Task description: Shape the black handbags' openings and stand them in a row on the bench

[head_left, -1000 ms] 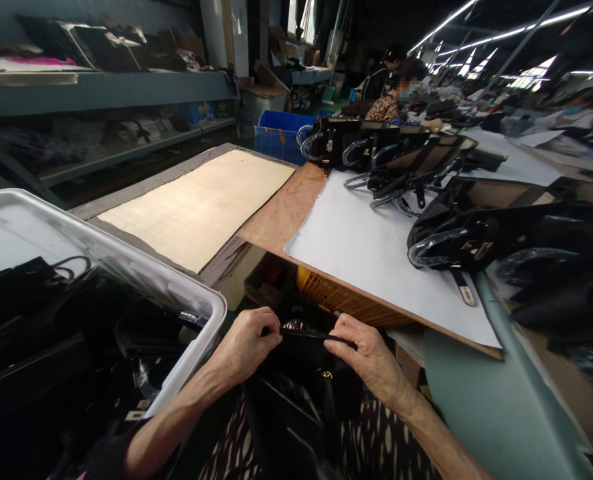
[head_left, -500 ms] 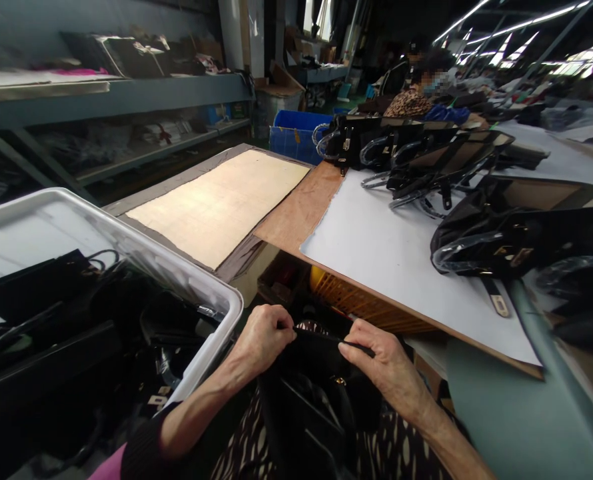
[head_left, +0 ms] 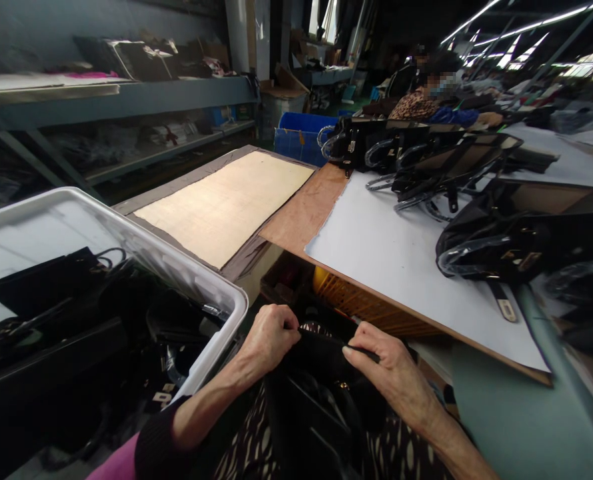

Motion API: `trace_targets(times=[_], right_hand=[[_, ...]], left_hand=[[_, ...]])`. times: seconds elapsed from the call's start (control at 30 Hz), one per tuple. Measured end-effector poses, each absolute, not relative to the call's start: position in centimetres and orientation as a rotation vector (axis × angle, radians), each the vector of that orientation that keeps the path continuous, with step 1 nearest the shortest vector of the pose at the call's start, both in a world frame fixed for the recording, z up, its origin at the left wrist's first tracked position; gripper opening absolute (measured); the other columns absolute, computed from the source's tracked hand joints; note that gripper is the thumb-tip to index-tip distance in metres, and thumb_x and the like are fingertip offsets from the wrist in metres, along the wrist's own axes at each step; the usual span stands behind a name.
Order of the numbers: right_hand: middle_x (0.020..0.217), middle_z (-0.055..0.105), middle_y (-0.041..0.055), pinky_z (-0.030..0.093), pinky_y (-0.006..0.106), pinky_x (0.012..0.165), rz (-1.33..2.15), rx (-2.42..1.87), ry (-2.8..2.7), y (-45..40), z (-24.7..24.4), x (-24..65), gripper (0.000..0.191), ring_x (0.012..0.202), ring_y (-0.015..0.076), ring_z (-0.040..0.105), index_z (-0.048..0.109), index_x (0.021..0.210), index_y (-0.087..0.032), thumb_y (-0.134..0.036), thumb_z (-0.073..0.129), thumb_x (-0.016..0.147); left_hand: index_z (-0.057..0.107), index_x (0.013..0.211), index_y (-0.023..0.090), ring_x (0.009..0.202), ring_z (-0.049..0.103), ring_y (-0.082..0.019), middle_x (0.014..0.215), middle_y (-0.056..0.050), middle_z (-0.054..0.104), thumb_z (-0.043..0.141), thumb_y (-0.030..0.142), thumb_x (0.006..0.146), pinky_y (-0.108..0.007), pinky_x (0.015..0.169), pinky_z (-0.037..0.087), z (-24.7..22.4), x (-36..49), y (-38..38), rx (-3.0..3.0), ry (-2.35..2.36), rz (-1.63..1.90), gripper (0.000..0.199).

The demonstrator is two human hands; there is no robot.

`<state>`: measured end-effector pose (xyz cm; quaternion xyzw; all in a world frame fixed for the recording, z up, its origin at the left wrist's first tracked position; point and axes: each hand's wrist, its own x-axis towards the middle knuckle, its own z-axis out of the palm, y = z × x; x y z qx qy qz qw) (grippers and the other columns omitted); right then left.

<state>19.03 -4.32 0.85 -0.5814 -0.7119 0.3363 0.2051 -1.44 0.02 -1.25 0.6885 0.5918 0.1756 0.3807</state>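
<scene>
Everything has slid slightly rightward in the head view since the earlier frame, while the two hands and the bag between them keep nearly the same arrangement. The white tub (head_left: 237, 308) stands to the left, nearer the left hand; the board with the white sheet (head_left: 386, 250) lies ahead and to the right. Between them, over the patterned cloth (head_left: 256, 437) on the lap, is the black bag (head_left: 321, 413). Its upper edge runs crosswise from hand to hand, dipping a little toward the right, and its body hangs from there toward the wearer. The left hand (head_left: 271, 333) pinches the left part of that edge; the right hand (head_left: 391, 360) pinches the right part. Smallest, the gold-coloured fitting (head_left: 344, 385) sits below the edge, seemingly nearer the right fingertips, though black on black hides detail.
</scene>
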Motion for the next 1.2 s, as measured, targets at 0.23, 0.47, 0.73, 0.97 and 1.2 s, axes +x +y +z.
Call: trace_targets(times=[0.23,0.47,0.73,0.97,1.2], right_hand=[[0.072,0.05,-0.0013,0.039,0.023,0.063,0.803,-1.682,-2.104,-4.5,1.1,19.1,0.027,0.066,0.0109,0.051,0.055,0.062,-0.019,-0.032,0.046,0.084],[0.074,0.062,0.0018,0.035,0.027,0.064,0.322,-1.847,-2.537,-3.4,1.6,17.1,0.023,0.072,0.0164,0.058,0.06,0.068,-0.02,-0.032,0.049,0.085],[0.071,0.068,0.0027,0.029,0.026,0.055,0.484,-1.814,-2.71,-2.4,1.4,14.4,0.024,0.069,0.0169,0.064,0.06,0.081,-0.024,-0.028,0.038,0.09],[0.07,0.067,0.0041,0.03,0.026,0.054,0.235,-2.029,-2.664,-2.2,4.9,16.1,0.023,0.067,0.0187,0.063,0.06,0.076,-0.022,-0.03,0.042,0.088],[0.069,0.066,0.0062,0.034,0.026,0.058,-0.138,-2.264,-2.478,-3.0,9.9,19.2,0.023,0.068,0.0176,0.062,0.059,0.078,-0.019,-0.029,0.041,0.088]], left_hand=[[0.064,0.058,0.014,0.057,0.051,-0.012,0.058,0.001,0.059,0.05,0.014,0.059,-0.021,0.053,0.032,-1.0,-1.3,0.0,1.722,1.52,0.436,0.014],[0.067,0.061,0.013,0.054,0.05,-0.011,0.055,0.0,0.059,0.049,0.015,0.061,-0.021,0.052,0.031,-0.4,-0.5,-0.5,1.751,1.498,0.41,0.018],[0.063,0.06,0.013,0.053,0.048,-0.011,0.056,0.0,0.058,0.048,0.012,0.062,-0.021,0.051,0.031,-0.6,-0.1,-0.9,1.793,1.434,0.399,0.015],[0.046,0.105,0.017,0.081,0.054,-0.02,0.096,-0.006,0.058,0.069,0.023,0.049,-0.026,0.068,0.041,2.2,0.0,-1.0,1.857,1.297,0.381,0.061],[0.027,0.128,0.02,0.098,0.053,-0.025,0.113,-0.009,0.054,0.068,0.023,0.053,-0.03,0.079,0.042,6.0,3.3,-0.1,1.81,1.159,0.458,0.086]])
